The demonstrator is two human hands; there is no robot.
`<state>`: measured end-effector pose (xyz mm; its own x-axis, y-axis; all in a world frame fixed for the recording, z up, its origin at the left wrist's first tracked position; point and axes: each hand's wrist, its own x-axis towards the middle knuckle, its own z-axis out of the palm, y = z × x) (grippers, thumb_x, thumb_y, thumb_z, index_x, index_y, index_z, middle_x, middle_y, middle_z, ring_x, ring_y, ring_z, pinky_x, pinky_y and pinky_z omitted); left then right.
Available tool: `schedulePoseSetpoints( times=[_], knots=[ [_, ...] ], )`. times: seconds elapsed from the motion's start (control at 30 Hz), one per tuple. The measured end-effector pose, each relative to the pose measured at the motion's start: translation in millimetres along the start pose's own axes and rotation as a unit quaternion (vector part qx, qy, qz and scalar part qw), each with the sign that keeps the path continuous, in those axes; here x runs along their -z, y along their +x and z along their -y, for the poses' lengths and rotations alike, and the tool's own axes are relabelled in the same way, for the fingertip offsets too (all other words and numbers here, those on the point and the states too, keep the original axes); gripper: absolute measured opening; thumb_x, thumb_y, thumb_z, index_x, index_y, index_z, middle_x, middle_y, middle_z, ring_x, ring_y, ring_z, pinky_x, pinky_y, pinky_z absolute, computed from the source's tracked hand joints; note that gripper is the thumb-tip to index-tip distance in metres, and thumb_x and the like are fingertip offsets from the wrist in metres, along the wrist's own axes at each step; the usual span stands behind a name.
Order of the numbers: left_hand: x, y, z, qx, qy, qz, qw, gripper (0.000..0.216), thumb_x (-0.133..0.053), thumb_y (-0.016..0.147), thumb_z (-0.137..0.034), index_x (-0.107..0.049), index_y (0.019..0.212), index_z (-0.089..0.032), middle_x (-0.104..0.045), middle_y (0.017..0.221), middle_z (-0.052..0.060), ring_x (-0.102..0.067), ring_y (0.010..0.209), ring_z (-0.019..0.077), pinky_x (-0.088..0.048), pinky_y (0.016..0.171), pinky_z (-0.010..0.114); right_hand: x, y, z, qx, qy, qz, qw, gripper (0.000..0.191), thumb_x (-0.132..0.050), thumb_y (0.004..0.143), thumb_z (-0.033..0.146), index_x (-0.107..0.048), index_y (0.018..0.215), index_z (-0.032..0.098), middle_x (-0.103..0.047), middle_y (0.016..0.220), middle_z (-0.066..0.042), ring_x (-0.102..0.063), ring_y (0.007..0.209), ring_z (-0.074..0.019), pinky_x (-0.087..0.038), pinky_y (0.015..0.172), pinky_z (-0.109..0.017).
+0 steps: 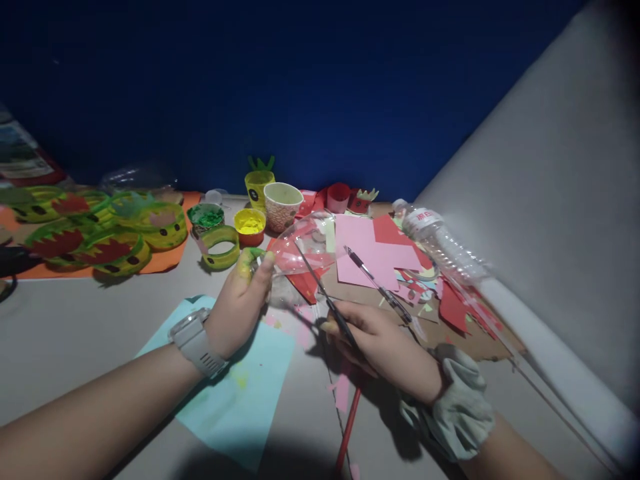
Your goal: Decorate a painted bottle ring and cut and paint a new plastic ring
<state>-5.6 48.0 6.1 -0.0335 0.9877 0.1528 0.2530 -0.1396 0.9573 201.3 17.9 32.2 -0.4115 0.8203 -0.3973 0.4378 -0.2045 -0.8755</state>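
the left hand (240, 310), paint-stained yellow and green at the fingertips, is closed on the edge of a clear plastic piece (305, 250), holding it up just above the worktop (75, 327) near its middle. the right hand (383, 347) is wrapped around a pair of scissors (327, 300), whose blades reach up to the plastic; a black pen (377, 287) also lies across this hand's fingers. a grey glove (457, 403) is bunched at the right wrist, and a white watch (197, 343) sits on the left wrist. under the left forearm lies a light blue sheet (240, 393). behind the plastic are a pink sheet (370, 257) and red paper scraps (453, 307) on brown card. a clear bottle (440, 243) lies on its side toward the right edge. toward the back edge stand a paper cup (283, 203), a yellow paint pot (250, 225) and a green paint pot (206, 217). painted rings (100, 233) crowd the far left corner.
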Motion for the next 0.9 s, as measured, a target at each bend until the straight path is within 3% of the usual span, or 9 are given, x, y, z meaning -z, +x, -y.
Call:
schedulePoseSetpoints(
  times=[0.23, 0.57, 0.73, 0.9],
  knots=[
    [2, 5, -5, 0.087, -0.014, 0.062, 0.994, 0.052, -0.031, 0.091, -0.064, -0.038, 0.061, -0.021, -0.043, 0.047, -0.004, -0.044, 0.044, 0.0110, -0.040, 0.049, 0.026, -3, 4, 2, 0.022, -0.032, 0.004, 0.999, 0.037, -0.057, 0.088, 0.047, -0.043, 0.067, 0.020, -0.044, 0.051, 0.006, -0.037, 0.045, -0.0081, -0.029, 0.046, -0.022],
    [3, 3, -1, 0.011, 0.032, 0.049, 0.998, 0.046, -0.036, 0.091, -0.060, -0.036, 0.066, -0.021, -0.038, 0.052, -0.006, -0.039, 0.050, 0.0107, -0.033, 0.056, 0.028, -1, 2, -1, 0.058, -0.185, -0.027, 0.981, 0.027, -0.048, 0.093, 0.043, -0.051, 0.082, 0.018, -0.053, 0.075, -0.001, -0.049, 0.070, -0.0155, -0.038, 0.064, -0.027],
    [5, 1, -3, -0.020, 0.080, 0.053, 0.995, 0.044, -0.037, 0.092, -0.058, -0.035, 0.067, -0.022, -0.040, 0.055, -0.005, -0.040, 0.053, 0.0129, -0.031, 0.059, 0.031, 1, 1, 1, 0.063, -0.239, -0.038, 0.968, 0.026, -0.049, 0.092, 0.043, -0.052, 0.084, 0.017, -0.057, 0.079, -0.003, -0.051, 0.073, -0.0175, -0.039, 0.067, -0.029],
    [5, -5, -8, -0.035, 0.125, 0.071, 0.989, 0.039, -0.047, 0.087, -0.058, -0.043, 0.075, -0.021, -0.051, 0.059, -0.002, -0.049, 0.057, 0.0158, -0.032, 0.059, 0.031, 7, -5, 4, 0.062, -0.216, -0.033, 0.974, 0.026, -0.050, 0.091, 0.044, -0.052, 0.088, 0.018, -0.055, 0.076, 0.000, -0.050, 0.068, -0.0148, -0.039, 0.062, -0.026]
  ],
)
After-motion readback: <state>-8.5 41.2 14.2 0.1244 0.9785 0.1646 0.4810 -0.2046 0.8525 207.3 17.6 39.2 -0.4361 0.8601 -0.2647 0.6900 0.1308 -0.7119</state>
